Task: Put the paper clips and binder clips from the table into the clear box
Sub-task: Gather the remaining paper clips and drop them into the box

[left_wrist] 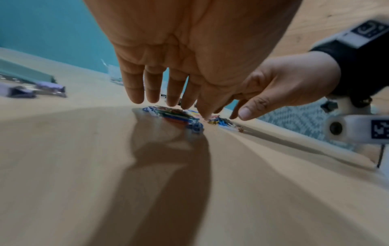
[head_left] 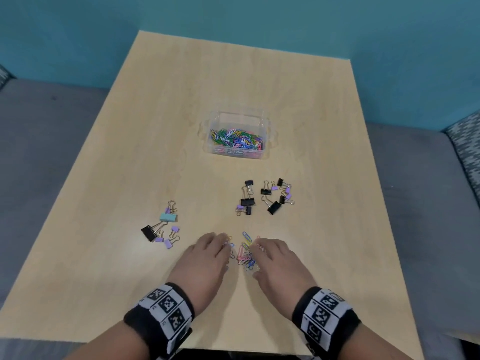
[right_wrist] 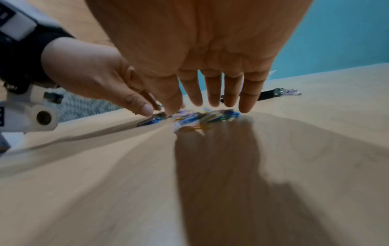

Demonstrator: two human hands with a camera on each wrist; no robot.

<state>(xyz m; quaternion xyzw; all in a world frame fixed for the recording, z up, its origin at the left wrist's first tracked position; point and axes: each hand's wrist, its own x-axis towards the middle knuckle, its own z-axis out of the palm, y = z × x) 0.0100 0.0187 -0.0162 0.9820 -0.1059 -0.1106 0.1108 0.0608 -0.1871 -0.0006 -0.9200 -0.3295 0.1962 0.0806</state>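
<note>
A small pile of coloured paper clips [head_left: 245, 252] lies near the table's front edge. My left hand [head_left: 210, 250] and right hand [head_left: 270, 255] flank it, palms down. In the left wrist view my left hand [left_wrist: 168, 93] has straight fingers reaching down to the clips [left_wrist: 174, 116]. My right hand [right_wrist: 212, 93] does the same over the clips [right_wrist: 206, 116]. Neither hand grips anything. The clear box [head_left: 239, 113], partly filled with paper clips, stands mid-table. Binder clips lie in a left group [head_left: 162, 224] and a right group [head_left: 267, 197].
The wooden table [head_left: 130, 152] has its front edge just below my wrists. Grey seating [head_left: 39, 152] surrounds it, with a teal wall [head_left: 233, 11] behind. Bare tabletop lies between the pile and the box.
</note>
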